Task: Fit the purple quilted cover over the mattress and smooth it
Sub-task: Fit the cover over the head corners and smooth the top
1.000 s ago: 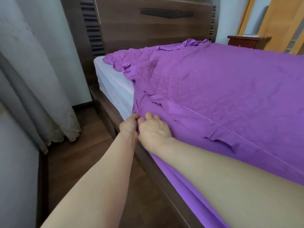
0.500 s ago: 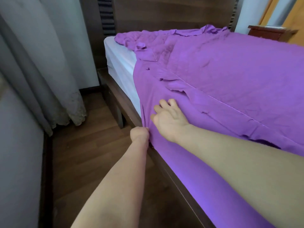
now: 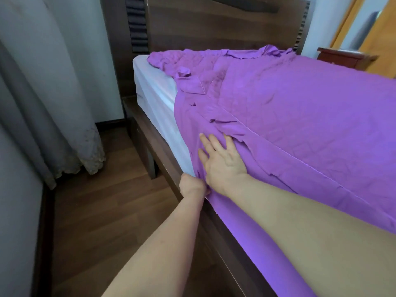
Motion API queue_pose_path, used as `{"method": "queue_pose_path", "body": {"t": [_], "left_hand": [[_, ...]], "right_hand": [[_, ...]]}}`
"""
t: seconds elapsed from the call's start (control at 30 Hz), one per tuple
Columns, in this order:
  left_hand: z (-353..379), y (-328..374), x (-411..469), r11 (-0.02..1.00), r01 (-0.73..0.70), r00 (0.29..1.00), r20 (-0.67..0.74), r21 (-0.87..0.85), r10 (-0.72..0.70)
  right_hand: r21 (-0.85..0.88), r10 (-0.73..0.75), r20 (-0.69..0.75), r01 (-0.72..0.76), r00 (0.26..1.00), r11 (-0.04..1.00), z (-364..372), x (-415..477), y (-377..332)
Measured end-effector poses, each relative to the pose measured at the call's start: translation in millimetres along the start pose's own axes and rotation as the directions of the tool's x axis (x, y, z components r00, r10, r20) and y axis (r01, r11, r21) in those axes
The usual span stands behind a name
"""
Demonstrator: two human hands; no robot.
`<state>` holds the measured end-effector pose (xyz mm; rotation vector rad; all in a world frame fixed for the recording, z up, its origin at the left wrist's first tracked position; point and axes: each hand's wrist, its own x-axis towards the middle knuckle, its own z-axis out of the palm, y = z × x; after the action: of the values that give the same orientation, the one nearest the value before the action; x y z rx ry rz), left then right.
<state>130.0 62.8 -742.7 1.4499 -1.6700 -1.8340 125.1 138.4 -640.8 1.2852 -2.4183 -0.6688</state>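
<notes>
Purple quilted cover spread over white mattress; rumpled near the head, side edge wrinkled, mattress corner still bare.

Purple cover: quilted cloth, matt, creased. Mattress: smooth white fabric. Bed frame, headboard: dark wood, satin. Floor: wood laminate.

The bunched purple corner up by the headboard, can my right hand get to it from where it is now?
Probably yes: the right hand lies flat on the purple cover, and nothing lies between it and the bunched corner, though reaching it likely means stepping closer.
</notes>
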Motion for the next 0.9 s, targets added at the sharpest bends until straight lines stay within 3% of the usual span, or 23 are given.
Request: {"method": "queue_pose_path", "body": {"t": [0.17, 0.23, 0.37, 0.43, 0.53, 0.77, 0.9], "left_hand": [[-8.7, 26.7, -3.7, 0.958, -0.263, 0.964, -0.001, 0.117, 0.265], [-14.7, 39.0, -5.3, 0.924, -0.349, 0.937, 0.072, 0.157, 0.341], [-28.3, 65.2, -16.3, 0.913, -0.363, 0.926, 0.183, 0.188, 0.33], [-36.8, 71.2, -14.2, 0.875, -0.373, 0.926, 0.183, 0.31, 0.33], [-52.5, 67.5, -0.6, 0.812, -0.387, 0.922, 0.157, 0.438, 0.355], [-86.3, 100.0, 53.1, 0.84, -0.413, 0.884, -0.067, 0.35, 0.463], [-87.5, 133.5, 81.4, 0.855, -0.396, 0.872, -0.153, 0.335, 0.464]], "right_hand": [[0.137, 0.1, -0.025, -0.096, 0.995, 0.986, -8.2, 12.0, -6.1], [0.139, 0.113, -0.008, -0.111, 0.994, 0.984, -11.1, 11.2, -5.4], [0.03, 0.067, 0.076, -0.07, 0.995, 0.997, -6.4, 6.2, -4.3], [0.023, 0.051, 0.102, -0.053, 0.994, 0.998, -5.4, 7.2, -2.9], [0.051, 0.038, 0.121, -0.044, 0.992, 0.998, -9.2, 9.4, -3.9], [0.161, 0.005, -0.137, 0.017, 0.991, 0.987, -26.3, 68.5, -6.8], [0.245, -0.002, -0.161, 0.042, 0.987, 0.969, -32.3, 119.1, -3.3]]}}
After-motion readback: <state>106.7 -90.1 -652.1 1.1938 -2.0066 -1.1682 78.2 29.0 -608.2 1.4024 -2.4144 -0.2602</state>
